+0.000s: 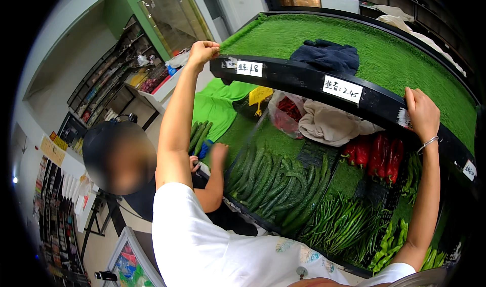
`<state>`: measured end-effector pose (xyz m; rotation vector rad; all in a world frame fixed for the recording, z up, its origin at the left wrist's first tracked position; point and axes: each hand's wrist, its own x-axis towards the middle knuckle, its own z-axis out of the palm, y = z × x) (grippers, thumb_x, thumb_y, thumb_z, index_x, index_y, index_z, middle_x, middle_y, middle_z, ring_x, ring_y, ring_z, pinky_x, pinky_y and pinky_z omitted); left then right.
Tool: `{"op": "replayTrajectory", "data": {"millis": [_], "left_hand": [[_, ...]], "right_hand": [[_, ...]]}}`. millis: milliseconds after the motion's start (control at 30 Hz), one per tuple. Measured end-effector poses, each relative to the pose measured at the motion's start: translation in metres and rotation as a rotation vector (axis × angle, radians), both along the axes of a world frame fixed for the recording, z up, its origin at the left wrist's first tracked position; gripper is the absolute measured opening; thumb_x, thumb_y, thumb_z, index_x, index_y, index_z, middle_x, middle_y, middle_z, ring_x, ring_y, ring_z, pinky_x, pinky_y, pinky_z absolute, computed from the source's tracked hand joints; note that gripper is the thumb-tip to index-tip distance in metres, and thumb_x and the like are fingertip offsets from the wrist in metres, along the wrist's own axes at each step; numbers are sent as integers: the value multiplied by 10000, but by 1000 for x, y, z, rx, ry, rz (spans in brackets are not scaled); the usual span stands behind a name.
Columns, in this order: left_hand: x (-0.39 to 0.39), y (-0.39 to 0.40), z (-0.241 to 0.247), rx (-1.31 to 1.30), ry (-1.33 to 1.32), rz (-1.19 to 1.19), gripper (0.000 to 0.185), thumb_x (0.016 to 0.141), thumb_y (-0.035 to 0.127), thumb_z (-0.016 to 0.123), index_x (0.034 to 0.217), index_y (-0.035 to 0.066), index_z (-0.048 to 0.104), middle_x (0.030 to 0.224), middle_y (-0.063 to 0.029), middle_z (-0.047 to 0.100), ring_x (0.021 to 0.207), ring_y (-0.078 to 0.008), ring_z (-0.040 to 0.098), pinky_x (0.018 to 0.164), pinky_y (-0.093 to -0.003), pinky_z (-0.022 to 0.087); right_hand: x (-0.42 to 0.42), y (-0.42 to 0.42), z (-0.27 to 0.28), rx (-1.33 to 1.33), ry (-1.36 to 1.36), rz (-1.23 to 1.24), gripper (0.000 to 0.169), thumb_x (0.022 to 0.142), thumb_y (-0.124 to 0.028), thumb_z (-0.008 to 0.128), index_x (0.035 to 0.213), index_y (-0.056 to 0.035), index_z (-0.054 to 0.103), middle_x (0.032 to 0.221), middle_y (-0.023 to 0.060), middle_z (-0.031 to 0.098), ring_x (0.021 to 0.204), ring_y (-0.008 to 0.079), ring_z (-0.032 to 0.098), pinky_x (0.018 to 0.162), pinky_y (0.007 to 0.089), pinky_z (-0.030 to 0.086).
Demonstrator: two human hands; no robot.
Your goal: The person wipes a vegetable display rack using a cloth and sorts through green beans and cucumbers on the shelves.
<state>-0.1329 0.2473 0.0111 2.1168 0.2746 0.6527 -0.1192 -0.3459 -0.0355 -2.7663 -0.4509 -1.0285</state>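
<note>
An upper shelf lined with green artificial turf (265,32) spans the top, edged by a black front rail (288,72) with handwritten price cards. My left hand (204,53) pinches the turf's edge at the rail's left end. My right hand (423,112), with a bracelet on the wrist, lies at the rail's right part; whether its fingers grip the turf is hidden. A dark blue cloth (325,56) lies bunched on the turf between the hands. Below are cucumbers (281,184), long green peppers (341,226) and red peppers (379,156).
Beneath the rail are a beige cloth (326,123), a plastic bag of red chillies (286,110) and a bright green cloth (218,101). At my left, close to my arm, a person in a dark cap (100,146) reaches towards the cucumbers. A glass-topped freezer (129,262) stands at lower left.
</note>
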Motion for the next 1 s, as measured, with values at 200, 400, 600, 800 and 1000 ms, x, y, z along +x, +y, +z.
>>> {"op": "replayTrajectory", "data": {"millis": [200,400,600,800,1000], "left_hand": [[-117,-57,-16,-3,15,-170,126,853,91,651,958,21,658,829,-31,659,752,-101,602,678,-230,481],[-263,-184,-88,139,312,-406,85,866,101,625,923,42,647,869,-12,652,862,-98,601,906,-358,455],[-394,-208,-281,149,561,-320,108,780,160,632,775,52,632,701,-117,638,663,-297,618,620,-364,479],[-538,-217,-460,290,1514,152,196,752,111,628,932,66,691,950,-125,685,934,-288,648,779,-399,508],[-544,-234,-464,358,1523,299,179,777,122,596,925,134,696,987,-97,680,964,-247,642,826,-379,491]], "right_hand": [[9,3,-5,31,44,15,428,952,-393,383,839,-56,621,876,134,620,794,361,591,660,436,463],[53,-41,-26,-183,13,32,331,974,-304,366,1156,-94,546,1062,135,611,925,334,590,730,391,478],[100,-61,-42,-441,-206,67,351,911,-158,419,1253,-86,446,1107,133,598,924,317,602,711,374,496],[116,-76,-50,-572,-302,69,522,848,-11,472,1350,-78,345,1152,131,585,923,300,615,692,356,515],[98,-71,-50,-626,-378,42,649,823,78,494,1413,-85,281,1163,117,583,902,287,627,648,360,528]]}}
